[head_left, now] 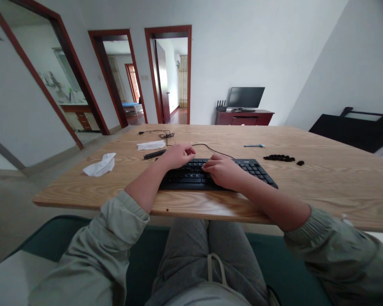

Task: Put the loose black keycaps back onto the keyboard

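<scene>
A black keyboard (185, 186) lies flat near the table's front edge, and part of its key area looks bare of keycaps. Over its upper left part is my left hand (177, 155), its fingers loosely bent and a little apart. My right hand (223, 171) rests on the middle of the keyboard, fingertips pressed together at the keys; whatever is between them is too small or hidden to make out. To the right lie a cluster of small black pieces, seemingly keycaps (278, 158), and a smaller clump (300, 163) beside it.
On the wooden table (335, 178) are a crumpled tissue (101, 165), a folded tissue (151, 145), a black stick-like tool (154, 154) and a thin blue tool like a toothbrush (254, 145). The keyboard's cable (166, 134) is coiled behind my left hand.
</scene>
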A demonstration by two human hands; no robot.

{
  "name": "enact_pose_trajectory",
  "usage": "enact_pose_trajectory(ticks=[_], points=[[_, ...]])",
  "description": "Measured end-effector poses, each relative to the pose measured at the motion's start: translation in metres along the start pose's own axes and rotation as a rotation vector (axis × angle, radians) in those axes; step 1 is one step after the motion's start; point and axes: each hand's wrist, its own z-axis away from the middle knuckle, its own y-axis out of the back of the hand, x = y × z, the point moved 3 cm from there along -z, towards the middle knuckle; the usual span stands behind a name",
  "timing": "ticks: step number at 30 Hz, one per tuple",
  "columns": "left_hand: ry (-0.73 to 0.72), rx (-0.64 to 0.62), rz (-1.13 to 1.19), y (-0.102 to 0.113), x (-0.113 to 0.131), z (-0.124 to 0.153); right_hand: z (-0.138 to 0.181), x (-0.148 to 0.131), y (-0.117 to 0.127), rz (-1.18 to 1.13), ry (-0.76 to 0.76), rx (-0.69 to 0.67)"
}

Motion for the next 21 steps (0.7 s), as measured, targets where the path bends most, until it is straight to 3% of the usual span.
enact_pose_trajectory(ticks=[4, 9, 16, 21], points=[[0.034, -0.029, -0.043, -0.004, 0.002, 0.000, -0.004, 0.001, -0.004, 0.015, -0.058, -0.014], [0.051, -0.037, -0.036, -0.004, -0.001, 0.000, -0.005, 0.010, -0.007, -0.164, -0.180, 0.037], [0.027, -0.040, -0.039, 0.000, -0.001, 0.002, -0.005, 0.022, -0.010, -0.351, -0.215, 0.018], [-0.077, -0.204, -0.082, -0.011, 0.003, 0.001, -0.005, 0.024, -0.012, -0.364, -0.214, 0.020]])
